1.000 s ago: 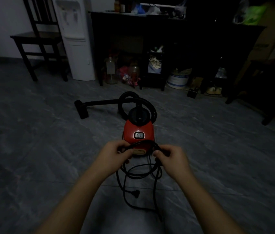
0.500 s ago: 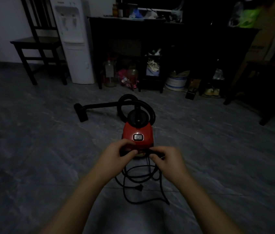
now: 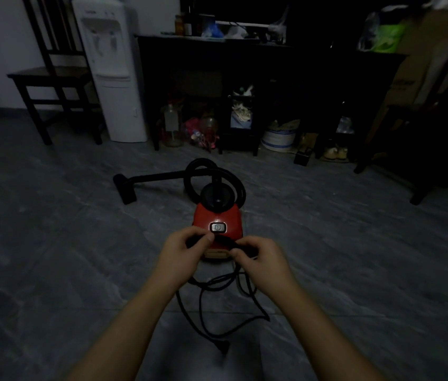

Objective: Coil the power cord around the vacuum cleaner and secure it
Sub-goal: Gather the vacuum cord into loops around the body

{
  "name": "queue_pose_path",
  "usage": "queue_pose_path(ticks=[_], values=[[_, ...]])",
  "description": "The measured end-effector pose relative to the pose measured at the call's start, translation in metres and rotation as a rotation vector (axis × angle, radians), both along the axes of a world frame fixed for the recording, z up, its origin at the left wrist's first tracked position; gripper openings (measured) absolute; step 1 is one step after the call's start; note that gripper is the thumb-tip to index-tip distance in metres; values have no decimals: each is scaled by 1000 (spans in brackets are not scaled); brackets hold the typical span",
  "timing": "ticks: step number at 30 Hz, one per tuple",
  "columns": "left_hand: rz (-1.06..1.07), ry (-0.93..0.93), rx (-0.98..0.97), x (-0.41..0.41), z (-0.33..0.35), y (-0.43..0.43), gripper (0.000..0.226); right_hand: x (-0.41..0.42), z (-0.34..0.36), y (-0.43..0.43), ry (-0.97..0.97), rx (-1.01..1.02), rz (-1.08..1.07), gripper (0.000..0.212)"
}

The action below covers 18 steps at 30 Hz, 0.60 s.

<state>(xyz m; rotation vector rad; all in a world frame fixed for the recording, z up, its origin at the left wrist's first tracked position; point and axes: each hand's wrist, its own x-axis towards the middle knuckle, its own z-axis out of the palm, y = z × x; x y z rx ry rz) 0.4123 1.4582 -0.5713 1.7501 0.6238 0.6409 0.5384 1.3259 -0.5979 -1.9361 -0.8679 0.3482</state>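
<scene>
A small red vacuum cleaner stands on the grey floor in the middle of the head view, its black hose looping behind it to a floor nozzle. My left hand and my right hand both pinch the black power cord just in front of the vacuum's near end. The rest of the cord hangs in loose loops onto the floor below my hands, and its plug lies near the bottom.
A dark chair and a white water dispenser stand at the back left. A dark table with jars, a bucket and clutter beneath lines the back wall. Another dark chair leg is at right.
My hands have drawn closer together and nearer the vacuum's rear with the cord. The loose loops below have shifted and the plug lies farther toward me.
</scene>
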Motion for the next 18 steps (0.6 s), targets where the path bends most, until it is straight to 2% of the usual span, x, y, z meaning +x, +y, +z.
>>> queue_pose_path(ticks=[4,7,18], values=[[160,-97,-229,-3,4,8,11,6,-6,-1,34,-23,-29,13],[184,-147,-377,-3,5,11,15,6,-8,0,32,-51,-38,15],[133,-213,-603,2,3,5,22,0,-14,2,153,23,-76,27]])
